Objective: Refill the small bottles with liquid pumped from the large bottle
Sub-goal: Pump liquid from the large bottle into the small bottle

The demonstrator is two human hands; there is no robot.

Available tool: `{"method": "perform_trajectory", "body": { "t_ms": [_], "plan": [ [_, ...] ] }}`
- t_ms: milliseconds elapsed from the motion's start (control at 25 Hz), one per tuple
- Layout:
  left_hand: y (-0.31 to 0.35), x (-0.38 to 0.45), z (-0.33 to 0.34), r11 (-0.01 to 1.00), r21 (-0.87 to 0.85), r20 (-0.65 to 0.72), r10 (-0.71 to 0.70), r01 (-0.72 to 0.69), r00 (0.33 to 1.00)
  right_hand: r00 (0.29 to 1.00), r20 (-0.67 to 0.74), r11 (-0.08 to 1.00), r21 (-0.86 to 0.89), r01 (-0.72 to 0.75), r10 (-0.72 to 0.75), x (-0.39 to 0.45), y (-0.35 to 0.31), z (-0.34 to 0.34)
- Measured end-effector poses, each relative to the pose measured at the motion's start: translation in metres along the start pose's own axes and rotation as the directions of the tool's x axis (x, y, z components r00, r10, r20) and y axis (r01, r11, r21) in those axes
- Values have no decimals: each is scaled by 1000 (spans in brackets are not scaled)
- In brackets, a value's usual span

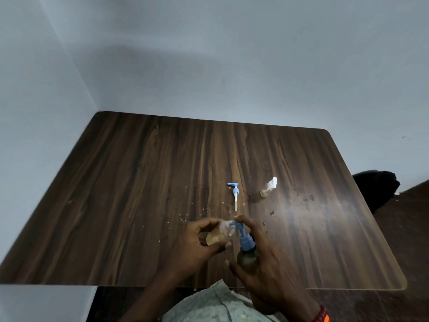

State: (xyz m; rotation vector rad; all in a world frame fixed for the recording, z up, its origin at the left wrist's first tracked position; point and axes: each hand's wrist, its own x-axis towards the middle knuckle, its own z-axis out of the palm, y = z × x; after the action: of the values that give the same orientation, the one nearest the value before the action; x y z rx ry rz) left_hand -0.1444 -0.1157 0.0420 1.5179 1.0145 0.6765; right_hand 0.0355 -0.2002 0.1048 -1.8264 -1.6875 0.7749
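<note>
Left grip (197, 240) pinches the small bottle (220, 235) tilted under the blue spout, right grip (257, 259) wraps the large bottle (248, 260) near the worktop's (139, 182) front edge, so the liquid probably lands inside.

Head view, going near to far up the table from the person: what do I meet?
Large bottle in the right hand → small bottle tilted in the left hand → loose blue pump lying flat → second small bottle with white cap, far right.
</note>
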Motion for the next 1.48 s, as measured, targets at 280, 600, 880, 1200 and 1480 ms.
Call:
{"method": "perform_trajectory", "body": {
  "t_ms": [280, 600, 880, 1200, 1480],
  "plan": [
    [-3, -1, 2, 1000, 10, 9, -10, 10, 1000, 998, -58, 1000, 3, 8, -8, -6, -1, 3],
    [-1, 0, 1, 1000, 0, -18, 5, -5, 1000, 999, -49, 1000, 8, 10, -9, -5, -2, 3],
    [-5, -3, 3, 1000, -21, -4, 6, -7, 1000, 995, -103, 1000, -9, -14, 13, -7, -1, 3],
    [-4, -3, 3, 1000, -7, 7, 7, -6, 1000, 997, -42, 997, -34, -71, 69, -8, -2, 2],
    [-1, -1, 2, 1000, -4, 2, 18, -18, 1000, 997, -78, 999, -31, -23, 21, -9, 0, 6]
  ]
}}
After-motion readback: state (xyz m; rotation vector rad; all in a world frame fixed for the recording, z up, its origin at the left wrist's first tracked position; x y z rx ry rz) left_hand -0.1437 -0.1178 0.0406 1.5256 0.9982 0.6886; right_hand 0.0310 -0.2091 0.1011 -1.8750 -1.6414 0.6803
